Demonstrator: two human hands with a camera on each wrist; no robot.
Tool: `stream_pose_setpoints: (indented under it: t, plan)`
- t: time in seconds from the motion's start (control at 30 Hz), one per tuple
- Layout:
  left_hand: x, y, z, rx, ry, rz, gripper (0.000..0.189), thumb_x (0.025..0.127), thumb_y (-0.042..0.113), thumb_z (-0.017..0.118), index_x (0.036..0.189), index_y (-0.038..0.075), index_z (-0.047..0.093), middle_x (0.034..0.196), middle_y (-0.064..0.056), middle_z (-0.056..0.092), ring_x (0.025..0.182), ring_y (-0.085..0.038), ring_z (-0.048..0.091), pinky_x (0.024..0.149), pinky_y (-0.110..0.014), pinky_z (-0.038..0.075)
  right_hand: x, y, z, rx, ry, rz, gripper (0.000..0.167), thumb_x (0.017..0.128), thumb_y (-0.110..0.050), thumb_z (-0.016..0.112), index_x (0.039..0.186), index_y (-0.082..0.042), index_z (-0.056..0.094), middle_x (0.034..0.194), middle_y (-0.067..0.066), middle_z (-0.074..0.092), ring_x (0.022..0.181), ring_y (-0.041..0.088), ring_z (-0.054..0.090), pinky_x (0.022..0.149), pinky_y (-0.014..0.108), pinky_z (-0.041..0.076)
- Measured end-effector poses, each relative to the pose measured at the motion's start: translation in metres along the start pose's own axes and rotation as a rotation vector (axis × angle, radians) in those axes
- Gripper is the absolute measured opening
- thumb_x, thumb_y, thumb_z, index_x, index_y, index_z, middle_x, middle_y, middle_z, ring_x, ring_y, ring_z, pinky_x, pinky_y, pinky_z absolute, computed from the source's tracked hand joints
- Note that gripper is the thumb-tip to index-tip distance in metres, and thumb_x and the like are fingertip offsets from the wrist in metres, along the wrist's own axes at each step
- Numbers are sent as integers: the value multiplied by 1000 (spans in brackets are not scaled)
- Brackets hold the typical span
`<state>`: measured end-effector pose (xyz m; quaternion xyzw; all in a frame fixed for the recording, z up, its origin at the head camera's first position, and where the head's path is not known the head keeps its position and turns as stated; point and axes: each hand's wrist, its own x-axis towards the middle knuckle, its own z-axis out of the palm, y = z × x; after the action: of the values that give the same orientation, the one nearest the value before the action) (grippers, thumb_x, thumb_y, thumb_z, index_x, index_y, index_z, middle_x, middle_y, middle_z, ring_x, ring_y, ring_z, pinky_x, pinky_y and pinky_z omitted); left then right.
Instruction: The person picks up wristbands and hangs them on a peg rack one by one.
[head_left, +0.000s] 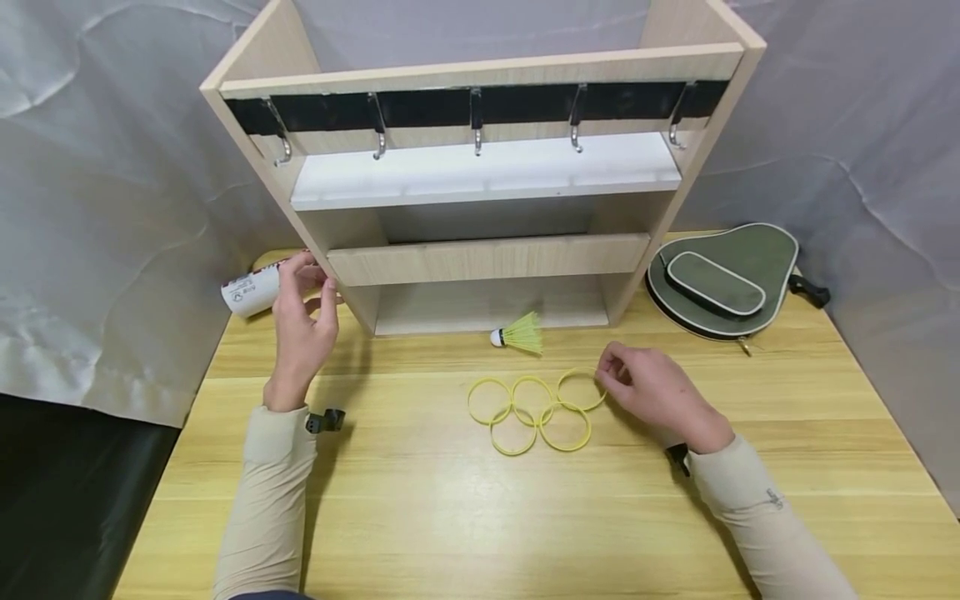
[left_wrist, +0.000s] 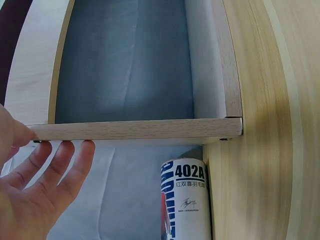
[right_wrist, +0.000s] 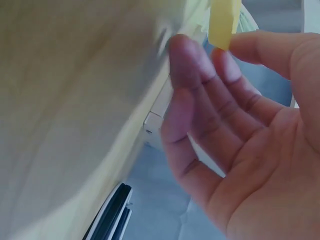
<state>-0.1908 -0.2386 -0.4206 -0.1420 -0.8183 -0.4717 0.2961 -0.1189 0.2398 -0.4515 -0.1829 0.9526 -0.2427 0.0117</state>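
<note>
Several thin yellow rings [head_left: 540, 408] lie overlapping in two rows on the table. My right hand [head_left: 656, 392] pinches the edge of the upper right ring [right_wrist: 222, 22] between thumb and fingertips; its other fingers are loosely bent. At the left, my left hand [head_left: 300, 333] touches the outer side of the wooden shelf unit [head_left: 487, 260], its fingertips against the side panel [left_wrist: 135, 130]. A yellow shuttlecock [head_left: 521, 334] with a white tip lies in front of the shelf, above the rings.
A white printed shuttlecock tube [head_left: 255, 292] lies left of the shelf, behind my left hand. At the right rests a green paddle case [head_left: 720, 279] with a black handle [head_left: 808, 291] sticking out. Metal hooks [head_left: 477, 125] hang along the shelf's upper black strip.
</note>
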Motion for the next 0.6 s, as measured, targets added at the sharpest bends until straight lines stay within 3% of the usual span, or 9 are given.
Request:
stream_pose_setpoints:
  t: [0.23, 0.47, 0.6]
  plan:
    - [-1, -1, -3, 3, 2, -2, 39, 110, -1, 56, 147, -6, 49, 116, -28, 68, 102, -17, 66, 79, -4, 59, 2, 0, -6, 104, 83, -20, 7, 99, -6, 76, 97, -9, 69, 86, 1, 75, 76, 12, 67, 68, 31, 62]
    - [0, -1, -3, -11, -9, -8, 38, 109, -2, 57, 147, -6, 49, 116, -27, 68, 101, -12, 66, 78, -6, 61, 1, -3, -13, 154, 123, 12, 7, 99, -4, 77, 99, -8, 72, 87, 2, 76, 76, 11, 67, 68, 21, 60]
    - [1, -1, -6, -48, -16, -26, 38, 109, -2, 58, 146, -7, 50, 114, -27, 69, 99, -12, 67, 78, -9, 62, 2, -8, -22, 170, 208, -56, 10, 95, 1, 80, 97, -7, 73, 81, 1, 77, 71, 5, 68, 65, 15, 60]
